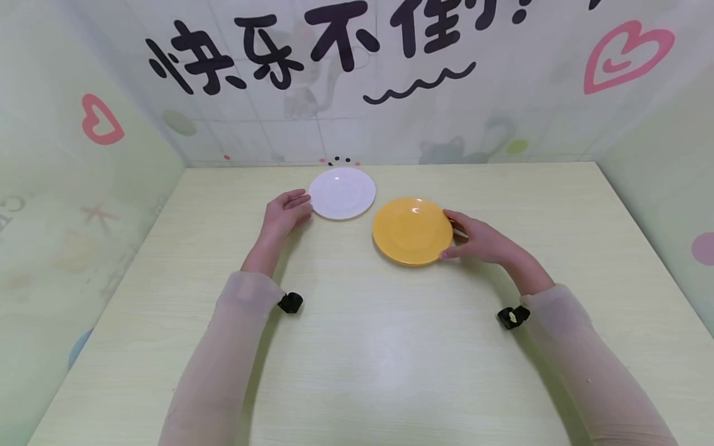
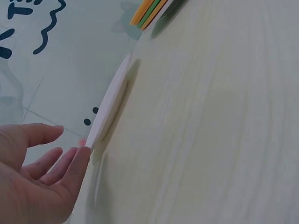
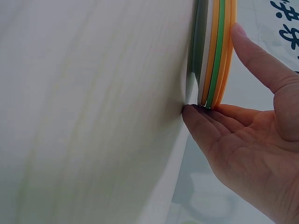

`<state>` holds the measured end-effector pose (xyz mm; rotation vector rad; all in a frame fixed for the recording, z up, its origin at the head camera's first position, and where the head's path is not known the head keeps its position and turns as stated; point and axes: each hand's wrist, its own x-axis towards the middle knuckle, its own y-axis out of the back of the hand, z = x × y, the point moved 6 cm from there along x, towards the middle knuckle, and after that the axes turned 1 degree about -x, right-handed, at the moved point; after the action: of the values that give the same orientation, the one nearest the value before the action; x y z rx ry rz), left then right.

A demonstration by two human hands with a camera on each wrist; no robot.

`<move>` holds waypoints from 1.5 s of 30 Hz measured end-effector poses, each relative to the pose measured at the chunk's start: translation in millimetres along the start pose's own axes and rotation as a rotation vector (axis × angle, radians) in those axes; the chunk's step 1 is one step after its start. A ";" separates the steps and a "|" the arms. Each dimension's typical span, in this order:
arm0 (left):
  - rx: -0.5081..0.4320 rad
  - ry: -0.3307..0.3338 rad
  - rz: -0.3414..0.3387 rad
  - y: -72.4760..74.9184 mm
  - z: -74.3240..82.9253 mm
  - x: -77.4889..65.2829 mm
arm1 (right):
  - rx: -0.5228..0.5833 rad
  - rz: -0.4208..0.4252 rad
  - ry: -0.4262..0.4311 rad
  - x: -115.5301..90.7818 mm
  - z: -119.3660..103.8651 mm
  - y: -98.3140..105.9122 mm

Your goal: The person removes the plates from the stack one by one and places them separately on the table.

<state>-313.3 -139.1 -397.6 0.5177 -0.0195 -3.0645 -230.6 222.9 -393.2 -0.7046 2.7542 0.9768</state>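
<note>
A white plate [image 1: 342, 193] lies at the back of the table. My left hand [image 1: 286, 214] is at its left edge, a fingertip touching the rim and the thumb clear of it in the left wrist view. To the right and nearer me is a stack of plates [image 1: 413, 231] with a yellow-orange one on top. The right wrist view shows its layered rims in orange, green and white [image 3: 217, 60]. My right hand [image 1: 474, 240] holds the stack at its right side, thumb against the top plate and fingertips low by the table, partly hidden behind the rims.
The pale wooden table [image 1: 390, 347] meets a printed back wall [image 1: 251, 124] just behind the white plate. Side panels stand at left [image 1: 72, 204] and right. A small black camera sits at each wrist, the left one [image 1: 290, 303] close above the table.
</note>
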 end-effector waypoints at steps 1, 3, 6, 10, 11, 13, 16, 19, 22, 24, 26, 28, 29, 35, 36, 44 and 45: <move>0.004 0.000 -0.011 -1.3 0.1 -1.2 | 0.000 0.000 0.000 0.0 0.1 0.0; 0.019 0.002 -0.029 -4.0 0.1 -3.3 | -0.003 0.000 -0.001 0.1 0.3 0.1; 0.034 0.002 -0.051 -8.4 0.3 -6.3 | -0.010 0.003 -0.005 0.2 0.6 0.4; 0.043 -0.002 -0.072 -13.8 0.0 -9.3 | -0.015 0.004 -0.005 0.6 1.4 0.5; 0.043 -0.002 -0.079 -15.0 -0.4 -9.8 | -0.016 0.005 -0.005 0.8 1.8 0.6; 0.049 -0.004 -0.090 -17.5 -1.1 -11.2 | -0.016 0.005 -0.006 1.1 2.6 0.6; 0.064 -0.005 -0.105 -20.6 -2.9 -13.5 | -0.020 0.006 -0.006 1.2 2.7 0.7; 0.076 -0.004 -0.119 -23.2 -4.8 -16.0 | -0.021 0.006 -0.005 1.5 1.7 0.7; 0.084 -0.007 -0.134 -25.5 -6.6 -17.5 | -0.017 0.004 -0.004 1.5 0.7 0.8; 0.091 -0.013 -0.141 -27.3 -7.3 -18.7 | -0.016 0.003 -0.004 1.6 0.3 0.8; 0.099 -0.020 -0.149 -29.7 -7.5 -19.9 | -0.016 0.002 -0.004 1.7 0.1 0.8; 0.106 -0.026 -0.154 -32.2 -7.8 -20.9 | -0.018 0.001 -0.006 1.9 0.3 0.9; 0.114 -0.028 -0.160 -33.6 -7.9 -21.3 | -0.017 0.000 -0.007 1.9 0.4 0.9; 0.147 -0.039 -0.200 -43.0 -8.7 -25.3 | -0.013 0.001 0.000 1.5 0.8 1.1; 0.149 -0.041 -0.207 -44.6 -8.9 -26.0 | -0.012 0.002 0.002 1.4 1.0 1.1; 0.179 -0.037 -0.245 -56.1 -10.5 -29.2 | -0.005 0.005 -0.001 1.8 2.4 0.4; 0.180 -0.037 -0.251 -57.5 -10.6 -30.0 | -0.004 0.005 -0.002 1.9 2.6 0.3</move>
<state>-283.4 -80.6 -398.8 0.5069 -0.2531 -3.3374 -232.5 224.0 -395.6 -0.6973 2.7543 0.9833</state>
